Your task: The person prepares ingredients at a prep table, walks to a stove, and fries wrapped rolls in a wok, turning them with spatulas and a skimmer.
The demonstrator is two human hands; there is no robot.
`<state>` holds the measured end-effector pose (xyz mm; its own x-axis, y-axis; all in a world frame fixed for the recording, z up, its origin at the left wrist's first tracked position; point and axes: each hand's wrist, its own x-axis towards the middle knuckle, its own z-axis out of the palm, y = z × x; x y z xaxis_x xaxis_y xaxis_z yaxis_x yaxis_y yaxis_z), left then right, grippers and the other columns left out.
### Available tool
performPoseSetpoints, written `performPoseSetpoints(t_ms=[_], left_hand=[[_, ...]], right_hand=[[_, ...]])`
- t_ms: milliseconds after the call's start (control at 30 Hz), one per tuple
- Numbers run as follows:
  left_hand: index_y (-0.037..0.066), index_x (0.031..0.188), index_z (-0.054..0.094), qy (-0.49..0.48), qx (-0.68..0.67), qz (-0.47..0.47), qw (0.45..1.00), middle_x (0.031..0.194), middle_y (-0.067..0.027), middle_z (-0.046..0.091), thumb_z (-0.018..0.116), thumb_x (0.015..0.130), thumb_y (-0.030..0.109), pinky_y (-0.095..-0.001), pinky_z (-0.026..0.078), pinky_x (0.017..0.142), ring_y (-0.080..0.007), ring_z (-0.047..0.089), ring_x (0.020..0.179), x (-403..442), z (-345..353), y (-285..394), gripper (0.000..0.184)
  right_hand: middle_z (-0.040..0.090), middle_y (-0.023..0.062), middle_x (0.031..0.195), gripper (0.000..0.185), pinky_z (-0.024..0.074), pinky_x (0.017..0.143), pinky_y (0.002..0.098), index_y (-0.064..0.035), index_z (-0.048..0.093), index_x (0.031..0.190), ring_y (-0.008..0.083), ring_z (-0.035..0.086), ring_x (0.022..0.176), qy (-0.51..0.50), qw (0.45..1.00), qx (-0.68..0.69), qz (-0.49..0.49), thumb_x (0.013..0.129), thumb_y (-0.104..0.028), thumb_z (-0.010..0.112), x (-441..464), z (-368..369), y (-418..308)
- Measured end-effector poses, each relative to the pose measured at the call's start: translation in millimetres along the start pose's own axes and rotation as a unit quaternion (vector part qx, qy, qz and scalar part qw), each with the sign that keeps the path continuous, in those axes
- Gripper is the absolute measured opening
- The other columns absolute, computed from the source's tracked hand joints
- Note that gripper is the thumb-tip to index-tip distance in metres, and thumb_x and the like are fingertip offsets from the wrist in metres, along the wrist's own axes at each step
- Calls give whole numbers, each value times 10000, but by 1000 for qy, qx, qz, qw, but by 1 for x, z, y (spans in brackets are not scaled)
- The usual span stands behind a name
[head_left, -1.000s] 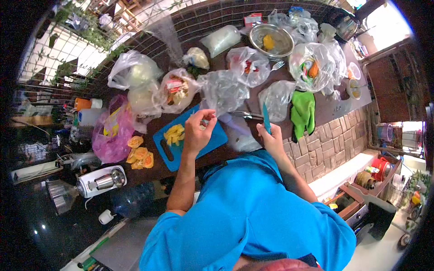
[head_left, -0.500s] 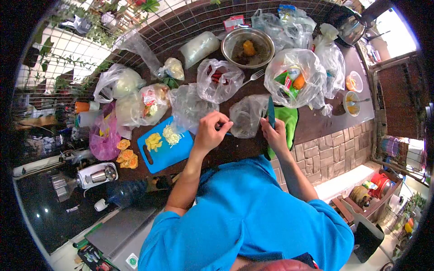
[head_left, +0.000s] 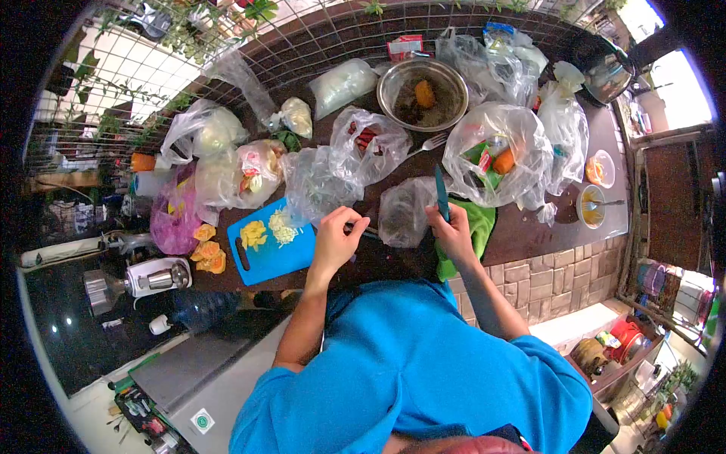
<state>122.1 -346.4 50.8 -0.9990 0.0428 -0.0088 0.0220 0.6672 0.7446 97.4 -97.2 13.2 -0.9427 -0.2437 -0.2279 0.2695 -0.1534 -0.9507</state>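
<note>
My right hand (head_left: 452, 229) is closed round the handle of a teal knife (head_left: 442, 193), its blade pointing up and away. My left hand (head_left: 338, 237) has its fingers curled in a pinch; what they hold, if anything, is too small to tell. Left of it lies a blue cutting board (head_left: 276, 261) bearing yellow pieces (head_left: 253, 235) and pale shredded bits (head_left: 282, 228). Between my hands is a clear plastic bag (head_left: 403, 213). A green cloth (head_left: 479, 226) lies beneath and beside my right hand.
Behind are a metal bowl (head_left: 389, 89) with an orange piece, a fork (head_left: 429, 145), and several plastic bags of food, one with a carrot (head_left: 504, 161). Orange chunks (head_left: 209, 256) and a white appliance (head_left: 141, 278) are at left; two small tubs (head_left: 591, 206) stand at right.
The view has swung, so the board now appears farther left of my left hand and its pale shreds are uncovered. My right hand still grips the knife, and my left hand stays curled.
</note>
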Motion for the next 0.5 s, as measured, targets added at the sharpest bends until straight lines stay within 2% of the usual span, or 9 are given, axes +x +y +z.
performPoseSetpoints(t_ms=[133, 333, 367, 400, 500], left_hand=[[21, 879, 643, 45, -12, -15, 999, 824, -89, 664, 673, 820, 98, -303, 476, 579, -191, 629, 705, -9, -5, -1, 102], [20, 911, 646, 46, -24, -40, 998, 842, -89, 667, 665, 826, 87, -292, 488, 579, -186, 640, 725, -18, -10, -3, 111], [20, 911, 646, 49, -23, -43, 998, 842, -89, 667, 665, 826, 87, -292, 488, 579, -186, 640, 725, -19, -10, -4, 111], [19, 914, 647, 51, -29, -44, 997, 846, -90, 669, 664, 828, 87, -288, 488, 578, -187, 641, 725, -19, -10, -4, 111], [18, 916, 647, 57, -38, -50, 996, 857, -90, 673, 663, 831, 87, -285, 487, 576, -188, 644, 725, -20, -14, -7, 111]], right_hand=[[521, -74, 672, 248, 343, 545, 232, -2, 648, 835, 36, 428, 643, -23, 1000, -6, 1, 932, -228, 612, 9, 5, 4], [625, -35, 736, 221, 422, 609, 233, 6, 683, 910, 51, 516, 697, -32, 999, 13, 1, 923, -203, 613, 10, 25, -5], [539, -65, 667, 165, 327, 524, 224, -52, 604, 811, 27, 439, 599, -10, 1000, 21, 3, 926, -169, 609, 9, 31, -9], [453, -95, 598, 233, 232, 439, 215, -110, 525, 711, 3, 363, 501, 11, 1000, 27, 6, 929, -135, 604, 8, 36, -11], [467, -90, 619, 212, 241, 439, 212, -111, 532, 724, 7, 379, 515, -14, 999, -25, -24, 925, -119, 597, 9, 32, 3]])
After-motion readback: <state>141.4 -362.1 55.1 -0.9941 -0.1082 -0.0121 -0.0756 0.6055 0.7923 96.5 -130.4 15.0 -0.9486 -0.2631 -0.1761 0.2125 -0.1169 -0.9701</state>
